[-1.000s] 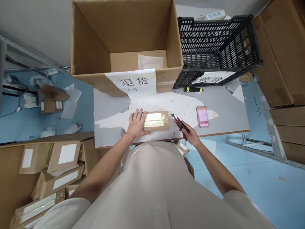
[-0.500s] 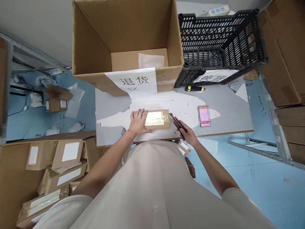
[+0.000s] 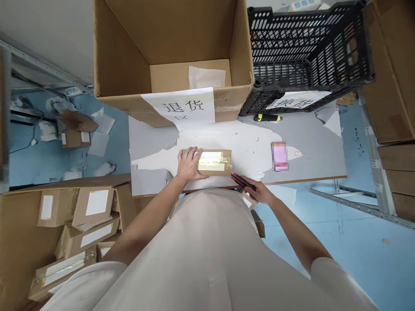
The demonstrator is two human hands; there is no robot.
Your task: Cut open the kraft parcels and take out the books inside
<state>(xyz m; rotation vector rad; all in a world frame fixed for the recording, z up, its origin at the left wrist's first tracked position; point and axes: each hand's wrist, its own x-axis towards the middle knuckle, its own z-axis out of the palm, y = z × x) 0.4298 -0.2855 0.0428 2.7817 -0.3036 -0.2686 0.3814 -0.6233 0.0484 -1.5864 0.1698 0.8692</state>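
Note:
A small taped cardboard box (image 3: 227, 157) with a white label lies on the table (image 3: 149, 183) in front of me. My left hand (image 3: 189, 165) grips its left end, fingers over the top and thumb along the near side. In my right hand (image 3: 259, 191) is a red and black box cutter (image 3: 241, 181), its tip at the near right corner of the box. Whether the blade touches the cardboard I cannot tell.
Behind stands a large open carton (image 3: 129, 106) with a paper sign, beside a black plastic crate (image 3: 311, 77). A yellow and black tool (image 3: 268, 118) and a pink item (image 3: 280, 155) lie on the table. Lower left, a big carton (image 3: 16, 242) holds several parcels.
My right hand has drawn the box cutter from the far right corner down to the near right corner of the box. My left hand keeps its hold.

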